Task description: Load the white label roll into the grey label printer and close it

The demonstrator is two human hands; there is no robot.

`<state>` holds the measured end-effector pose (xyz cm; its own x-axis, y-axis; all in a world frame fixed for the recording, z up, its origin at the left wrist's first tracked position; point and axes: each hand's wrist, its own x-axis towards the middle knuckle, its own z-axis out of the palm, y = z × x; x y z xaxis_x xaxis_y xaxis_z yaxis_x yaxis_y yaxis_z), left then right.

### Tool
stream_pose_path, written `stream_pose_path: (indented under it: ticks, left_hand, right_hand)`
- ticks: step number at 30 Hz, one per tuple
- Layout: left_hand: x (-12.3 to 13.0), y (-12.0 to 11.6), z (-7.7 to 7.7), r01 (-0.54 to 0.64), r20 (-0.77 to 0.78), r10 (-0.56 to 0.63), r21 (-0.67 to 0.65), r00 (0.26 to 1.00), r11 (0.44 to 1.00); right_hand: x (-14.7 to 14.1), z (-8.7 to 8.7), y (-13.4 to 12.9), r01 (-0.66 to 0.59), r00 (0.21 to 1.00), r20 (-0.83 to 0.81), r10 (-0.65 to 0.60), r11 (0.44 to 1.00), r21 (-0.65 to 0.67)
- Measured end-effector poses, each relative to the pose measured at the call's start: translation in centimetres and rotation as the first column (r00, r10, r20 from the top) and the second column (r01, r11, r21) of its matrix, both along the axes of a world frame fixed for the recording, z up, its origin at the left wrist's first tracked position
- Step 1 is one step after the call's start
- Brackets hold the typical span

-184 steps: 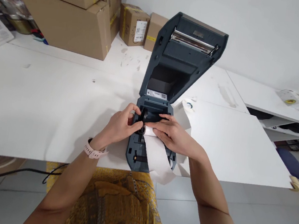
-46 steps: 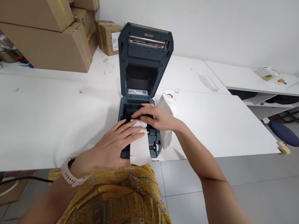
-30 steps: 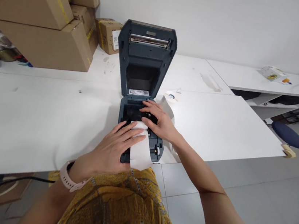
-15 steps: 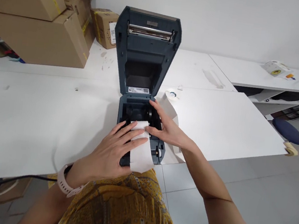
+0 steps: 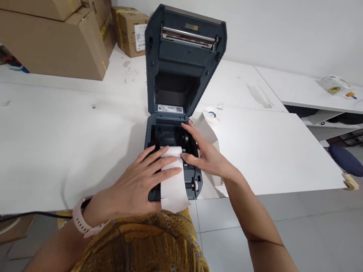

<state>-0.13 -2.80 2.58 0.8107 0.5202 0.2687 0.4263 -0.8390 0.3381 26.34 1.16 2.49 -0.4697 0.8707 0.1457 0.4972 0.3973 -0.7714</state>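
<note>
A dark blue-grey label printer (image 5: 180, 69) stands at the table's front edge with its lid raised. White paper (image 5: 174, 191) runs from inside it over its front, and its loose end hangs past the edge. My left hand (image 5: 140, 182) lies over the paper with fingers spread, the fingertips resting on it. My right hand (image 5: 207, 157) is at the printer's right side, thumb beside the paper and fingers on the rim, thumb and fingers apart. Part of the printer's inside is hidden by my hands.
Cardboard boxes (image 5: 43, 42) are stacked at the back left. A roll of white labels (image 5: 210, 114) with a trailing strip lies right of the printer on the white table (image 5: 267, 143). A blue stool (image 5: 346, 160) stands at the far right. A black cable runs along the left front edge.
The view has shifted slightly, and the printer appears a little further right with its lid tilted a bit differently. Both hands keep nearly the same pose on the paper and printer.
</note>
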Motion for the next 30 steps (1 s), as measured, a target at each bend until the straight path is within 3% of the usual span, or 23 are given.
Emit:
stream_pose_path:
  ticks: [17, 23, 27, 30]
  left_hand:
    - [0.2, 0.1, 0.0, 0.002, -0.019, -0.003, -0.010, 1.000, 1.000]
    - [-0.1, -0.1, 0.1, 0.006, 0.011, -0.006, -0.022, 1.000, 1.000]
    - [-1.7, 0.1, 1.1, 0.034, 0.178, -0.012, -0.123, 0.984, 0.992]
    - [-2.6, 0.9, 1.6, -0.126, 0.372, 0.206, -0.226, 0.905, 0.966]
  right_hand:
    - [-0.2, -0.2, -0.3, -0.006, 0.995, 0.104, -0.006, 0.994, 0.110]
    - [-2.1, 1.3, -3.0, 0.121, 0.981, 0.097, -0.166, 0.925, 0.360]
    - [-3.4, 2.2, -5.5, -0.050, 0.987, 0.162, -0.017, 0.916, 0.398]
    - [-3.9, 2.1, -6.8, -0.151, 0.973, 0.222, 0.070, 0.916, 0.372]
